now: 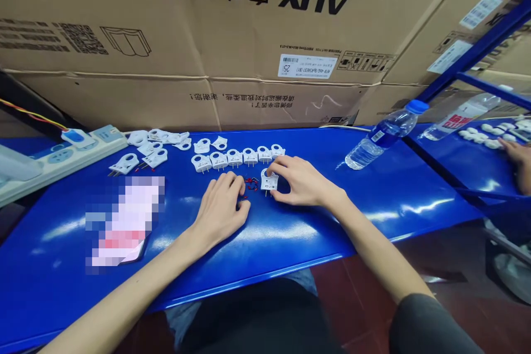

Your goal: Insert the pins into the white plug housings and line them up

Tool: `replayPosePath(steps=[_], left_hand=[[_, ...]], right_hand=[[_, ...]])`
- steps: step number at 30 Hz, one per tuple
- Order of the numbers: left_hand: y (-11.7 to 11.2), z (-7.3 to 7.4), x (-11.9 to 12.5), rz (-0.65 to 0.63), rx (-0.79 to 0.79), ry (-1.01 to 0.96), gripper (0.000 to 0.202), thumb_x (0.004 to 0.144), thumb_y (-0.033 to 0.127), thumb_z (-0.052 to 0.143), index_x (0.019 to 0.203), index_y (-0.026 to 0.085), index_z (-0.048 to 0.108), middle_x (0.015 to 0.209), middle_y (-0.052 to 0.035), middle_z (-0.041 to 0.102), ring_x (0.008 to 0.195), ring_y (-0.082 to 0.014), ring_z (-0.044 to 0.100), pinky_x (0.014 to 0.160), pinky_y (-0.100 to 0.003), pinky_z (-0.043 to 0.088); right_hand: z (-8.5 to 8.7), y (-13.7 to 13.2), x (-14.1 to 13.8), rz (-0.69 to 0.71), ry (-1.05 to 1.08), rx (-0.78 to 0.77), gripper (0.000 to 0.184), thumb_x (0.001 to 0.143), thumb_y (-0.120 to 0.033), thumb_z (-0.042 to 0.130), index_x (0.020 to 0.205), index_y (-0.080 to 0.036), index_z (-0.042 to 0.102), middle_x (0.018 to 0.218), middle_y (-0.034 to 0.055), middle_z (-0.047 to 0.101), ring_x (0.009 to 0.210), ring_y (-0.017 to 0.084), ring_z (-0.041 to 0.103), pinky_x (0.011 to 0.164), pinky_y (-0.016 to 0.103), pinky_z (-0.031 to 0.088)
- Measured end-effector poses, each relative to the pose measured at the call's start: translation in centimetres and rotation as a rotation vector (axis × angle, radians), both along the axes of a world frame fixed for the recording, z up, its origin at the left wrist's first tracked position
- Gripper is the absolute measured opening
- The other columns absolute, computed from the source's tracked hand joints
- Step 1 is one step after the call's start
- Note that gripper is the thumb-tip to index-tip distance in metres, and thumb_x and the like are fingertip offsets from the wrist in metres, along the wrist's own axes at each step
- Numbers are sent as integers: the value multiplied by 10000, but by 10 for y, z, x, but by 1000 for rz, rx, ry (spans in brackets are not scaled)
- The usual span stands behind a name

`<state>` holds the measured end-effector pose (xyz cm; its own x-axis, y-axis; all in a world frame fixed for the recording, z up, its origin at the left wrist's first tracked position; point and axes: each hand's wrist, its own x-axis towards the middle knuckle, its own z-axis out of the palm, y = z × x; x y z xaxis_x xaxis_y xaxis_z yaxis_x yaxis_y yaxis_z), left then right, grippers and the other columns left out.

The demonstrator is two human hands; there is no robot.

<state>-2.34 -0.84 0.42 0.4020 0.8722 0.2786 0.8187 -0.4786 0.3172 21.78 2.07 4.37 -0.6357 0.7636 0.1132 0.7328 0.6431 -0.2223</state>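
Note:
My right hand (301, 181) pinches a white plug (269, 181) with a ring-shaped top between thumb and fingers. Its metal prongs point down toward me, just above or on the blue table. To the left, my left hand (222, 202) rests on the table with fingers bent and the thumb apart from them; nothing shows in its grasp. Small red and black pieces (251, 182) lie scattered between both hands, right by my left fingertips. Behind them stands a row of similar white plugs (234, 159), prongs facing me.
More white plug parts (155, 144) lie heaped at back left, near a power strip (74, 155). A pixelated phone (128, 221) is at left. Water bottles (381, 135) stand tilted in view at right, by a blue frame bar (477, 50). Another person's hand (518, 160) is far right. Cardboard boxes (240, 44) wall the back.

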Motion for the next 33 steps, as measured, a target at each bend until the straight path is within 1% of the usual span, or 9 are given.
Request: replayPosePath(steps=[5,10,14,19,22,27,30,33], left_hand=[[-1,-4,1,-8,-23,19,183,763,130,530,791,256,400,796,-17,552,782,-250,544,701,-394,394],[0,-6,2,-24,-12,-29,152,800,130,537,819,252,449,812,-15,586,802,-246,566,712,-378,397],[-1,-7,3,-5,-14,-79,130,834,132,534,876,247,489,828,-16,612,790,-238,579,718,-367,404],[-1,-7,2,9,-41,-127,84,895,162,513,924,240,504,838,-15,632,780,-229,585,719,-363,412],[0,-7,1,13,-49,-150,53,933,189,490,937,237,512,864,-21,647,809,-228,598,743,-368,419],[2,-6,-1,10,-63,-102,78,970,227,457,953,223,532,947,-43,671,876,-232,608,795,-389,422],[3,-3,-2,38,-56,-61,165,1003,239,403,913,221,540,939,-49,664,875,-234,602,793,-390,423],[3,-2,-2,60,-55,-1,138,985,255,454,894,220,551,912,-44,654,851,-240,596,774,-390,429]], right_hand=[[-4,-1,-3,26,-6,6,322,917,-388,687,1179,-206,646,1147,97,674,1056,276,631,882,389,464],[-5,-2,-5,30,-21,2,327,916,-385,691,1181,-202,642,1146,99,677,1055,279,635,885,392,468],[-4,-2,-5,37,-29,-7,319,915,-380,694,1174,-200,644,1137,99,678,1048,276,635,875,387,464],[-4,-3,-6,49,-27,-7,336,917,-394,696,1182,-195,645,1130,95,677,1043,271,634,880,386,454],[-4,-4,-6,57,-27,-11,345,922,-404,691,1188,-190,648,1130,94,678,1037,269,635,873,383,451],[-5,-4,-7,54,-22,-31,341,914,-399,702,1183,-196,651,1133,98,681,1043,268,631,886,379,440],[-6,-4,-8,52,-24,-32,343,914,-408,697,1182,-200,648,1134,95,680,1042,269,630,879,379,438],[-7,-4,-7,56,-23,-27,338,918,-415,690,1176,-199,649,1134,95,680,1045,270,633,875,379,439]])
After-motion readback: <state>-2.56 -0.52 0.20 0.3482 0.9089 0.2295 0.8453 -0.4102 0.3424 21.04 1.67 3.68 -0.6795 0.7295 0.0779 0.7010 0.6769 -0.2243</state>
